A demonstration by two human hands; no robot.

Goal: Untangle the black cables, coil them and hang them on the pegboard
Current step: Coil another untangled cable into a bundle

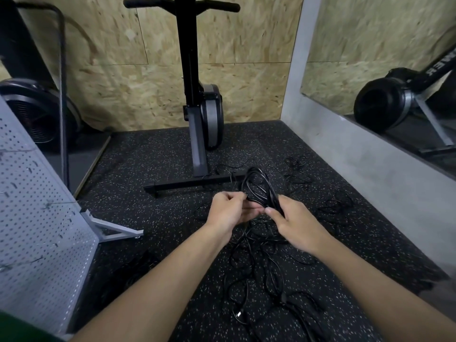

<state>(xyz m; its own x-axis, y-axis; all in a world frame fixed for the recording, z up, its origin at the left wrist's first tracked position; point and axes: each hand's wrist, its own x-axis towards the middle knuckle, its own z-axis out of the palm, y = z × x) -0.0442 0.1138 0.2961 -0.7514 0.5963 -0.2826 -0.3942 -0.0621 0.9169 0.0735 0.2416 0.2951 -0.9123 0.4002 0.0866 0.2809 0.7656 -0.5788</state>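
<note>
A bundle of looped black cable (257, 183) stands up between my hands above the speckled floor. My right hand (293, 224) grips the base of the loops, thumb and fingers curled round the strands. My left hand (228, 209) pinches a cable end beside the bundle. From the bundle a tangle of black cables (256, 272) hangs down and spreads over the floor toward me. More loose black cables (333, 204) lie to the right. The grey pegboard (37, 218) leans at the left on a metal stand.
An upright black exercise machine (197, 107) stands ahead with its base bar (195, 185) just beyond my hands. A fan wheel (37, 114) sits at the far left. A grey concrete ledge (370, 174) and a mirror (394, 70) bound the right side.
</note>
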